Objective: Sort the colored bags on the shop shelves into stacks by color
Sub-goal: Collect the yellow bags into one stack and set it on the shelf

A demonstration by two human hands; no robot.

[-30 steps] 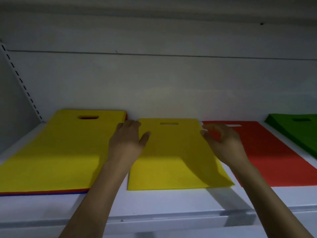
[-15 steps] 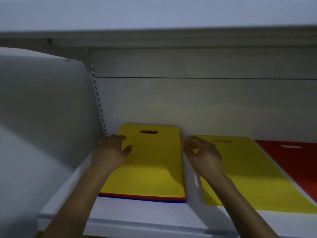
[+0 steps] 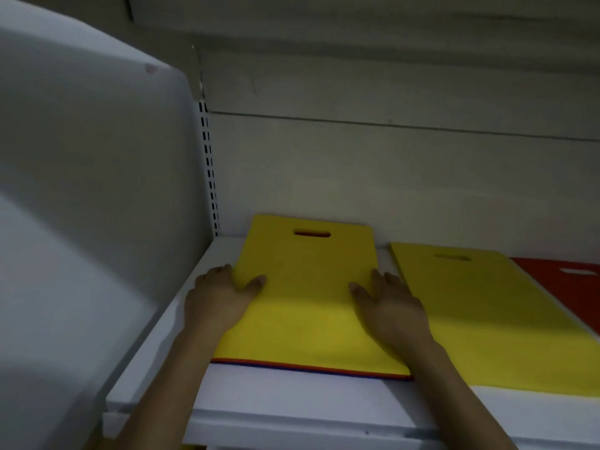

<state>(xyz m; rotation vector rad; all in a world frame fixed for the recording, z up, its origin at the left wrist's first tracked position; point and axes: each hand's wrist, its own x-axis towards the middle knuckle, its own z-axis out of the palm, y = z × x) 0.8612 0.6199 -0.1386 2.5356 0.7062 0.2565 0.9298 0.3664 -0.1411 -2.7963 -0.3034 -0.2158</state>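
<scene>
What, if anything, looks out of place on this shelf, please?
The leftmost stack is mixed: beneath its yellow top bag, red and blue edges show along the front, so other colours lie underneath.

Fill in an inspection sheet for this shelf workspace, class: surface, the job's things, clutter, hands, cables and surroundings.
Surface: white shelf, bare along its front.
Job's things: left stack topped by a yellow bag, with red and blue edges showing beneath it at the front, so it is mixed. The second yellow bag lies to its right, and the red bag at far right is partly cut off.
Clutter: nothing seen.
Hands: left hand is at the stack's left edge with the thumb on top; whether its fingers tuck under cannot be told. Right hand lies flat on the top bag's right side.
Cables: nothing seen.
Surroundings: white side panel at left, slotted upright in the back corner, pale back wall.
</scene>
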